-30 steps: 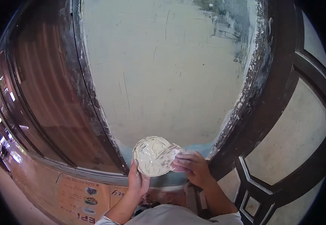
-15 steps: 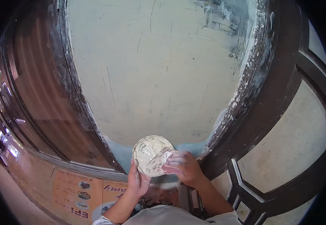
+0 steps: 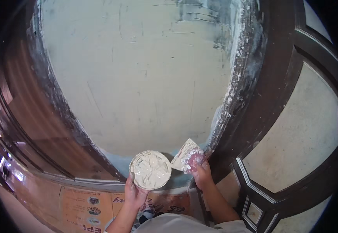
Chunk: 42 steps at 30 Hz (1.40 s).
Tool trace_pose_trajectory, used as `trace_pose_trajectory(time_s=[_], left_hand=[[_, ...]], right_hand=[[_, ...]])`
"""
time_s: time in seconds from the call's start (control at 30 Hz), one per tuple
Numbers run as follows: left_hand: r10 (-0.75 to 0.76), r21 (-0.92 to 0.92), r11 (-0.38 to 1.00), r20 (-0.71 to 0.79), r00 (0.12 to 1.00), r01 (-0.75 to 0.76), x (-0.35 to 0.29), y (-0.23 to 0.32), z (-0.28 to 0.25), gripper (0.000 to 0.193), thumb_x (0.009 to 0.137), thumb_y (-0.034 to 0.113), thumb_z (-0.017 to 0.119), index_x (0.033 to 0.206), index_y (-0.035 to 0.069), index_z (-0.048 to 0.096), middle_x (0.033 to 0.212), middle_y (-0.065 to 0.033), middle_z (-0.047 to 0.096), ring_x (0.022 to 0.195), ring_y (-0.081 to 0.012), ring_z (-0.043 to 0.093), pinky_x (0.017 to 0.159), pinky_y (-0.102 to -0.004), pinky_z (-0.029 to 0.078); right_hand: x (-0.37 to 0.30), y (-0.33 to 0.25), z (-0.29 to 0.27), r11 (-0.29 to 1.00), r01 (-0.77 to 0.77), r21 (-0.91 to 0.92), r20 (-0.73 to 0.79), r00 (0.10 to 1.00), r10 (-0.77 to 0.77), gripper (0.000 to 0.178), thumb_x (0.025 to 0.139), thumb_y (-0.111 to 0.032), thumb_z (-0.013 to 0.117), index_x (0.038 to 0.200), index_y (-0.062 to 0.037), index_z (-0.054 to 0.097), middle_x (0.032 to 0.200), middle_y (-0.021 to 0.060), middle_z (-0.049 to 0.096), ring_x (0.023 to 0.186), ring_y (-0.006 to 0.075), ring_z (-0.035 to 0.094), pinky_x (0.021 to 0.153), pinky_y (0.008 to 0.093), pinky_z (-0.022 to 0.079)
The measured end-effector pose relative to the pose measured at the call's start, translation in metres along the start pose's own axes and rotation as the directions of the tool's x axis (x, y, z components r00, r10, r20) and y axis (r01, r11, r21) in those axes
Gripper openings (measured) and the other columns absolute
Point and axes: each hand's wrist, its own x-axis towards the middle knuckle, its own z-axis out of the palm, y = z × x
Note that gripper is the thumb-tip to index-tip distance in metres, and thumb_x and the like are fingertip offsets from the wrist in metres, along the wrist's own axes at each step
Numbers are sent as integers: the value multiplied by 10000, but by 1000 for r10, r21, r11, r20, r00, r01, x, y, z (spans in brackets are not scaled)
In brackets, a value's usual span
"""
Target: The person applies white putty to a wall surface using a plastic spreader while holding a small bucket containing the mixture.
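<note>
My left hand [image 3: 136,197] grips a round, shallow bowl [image 3: 169,177] from its lower left side, thumb up by the rim. Thick cream-coloured putty [image 3: 150,169] fills it, its surface wet and streaked. Just right of the bowl, my right hand [image 3: 203,175] is closed around a flat putty scraper [image 3: 183,156]. Cream putty coats the scraper's broad end, and a pink patch shows near my fingers. Beyond both hands rises a pale panel [image 3: 130,89], with scratches and grey-blue patches at its upper right.
Dark, white-smeared frame strips edge the panel, the right one [image 3: 237,83] most heavily coated. A dark wooden lattice with pale panes [image 3: 293,132] stands at right. Brown glazed panels [image 3: 25,120] are at left. Printed orange cardboard [image 3: 85,206] lies on the floor.
My right hand has drawn the scraper out of the bowl, to the right, with putty on it. The bowl sits slightly lower in view, and the view has shifted right.
</note>
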Motion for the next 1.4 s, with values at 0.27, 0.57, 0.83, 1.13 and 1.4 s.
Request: trace_pose_trajectory(time_s=[0.27, 0.57, 0.83, 1.13, 1.4], left_hand=[[-48, -4, 999, 5, 999, 48, 2, -6, -4, 611, 1035, 433, 405, 1532, 83, 339, 1556, -154, 405, 1384, -354, 460, 1129, -561, 390], [-83, -61, 995, -17, 996, 82, -6, -8, -12, 636, 977, 366, 538, 1514, 66, 375, 1541, -170, 424, 1396, -360, 445, 1162, -545, 360], [-42, 19, 999, -26, 999, 43, -15, 6, -18, 626, 984, 385, 494, 1511, 67, 380, 1534, -179, 430, 1387, -374, 452, 1138, -554, 391], [-11, 52, 999, -51, 999, 13, -15, 16, -30, 638, 993, 423, 464, 1524, 86, 356, 1547, -164, 415, 1388, -370, 453, 1133, -573, 389], [3, 27, 1000, -118, 993, 0, -26, 28, -42, 593, 1018, 413, 400, 1506, 77, 385, 1535, -163, 432, 1372, -370, 471, 1117, -569, 412]], right_hand=[[-2, 4, -38, 991, -49, -126, -172, 985, 27, 394, 980, -93, 555, 1365, -119, 477, 1215, 45, 609, 1043, 188, 638, 764, 380, 577], [29, -33, -48, 835, 340, -432, -219, 859, -463, 287, 979, -139, 599, 1233, -8, 589, 1140, 73, 652, 1009, 142, 606, 873, 302, 501], [66, -181, 50, -87, 690, -719, 554, 494, -670, 371, 841, -24, 610, 1200, -81, 681, 1058, 156, 703, 953, 372, 641, 884, 422, 508], [149, -252, 125, -643, 299, -706, 702, 167, -693, 590, 753, -21, 644, 1296, -250, 665, 1297, 47, 638, 1204, 275, 550, 1002, 433, 438], [117, -115, 37, -530, 263, -806, 591, 324, -738, 534, 813, -98, 664, 1319, -268, 649, 1325, 19, 606, 1245, 275, 521, 1033, 485, 371]])
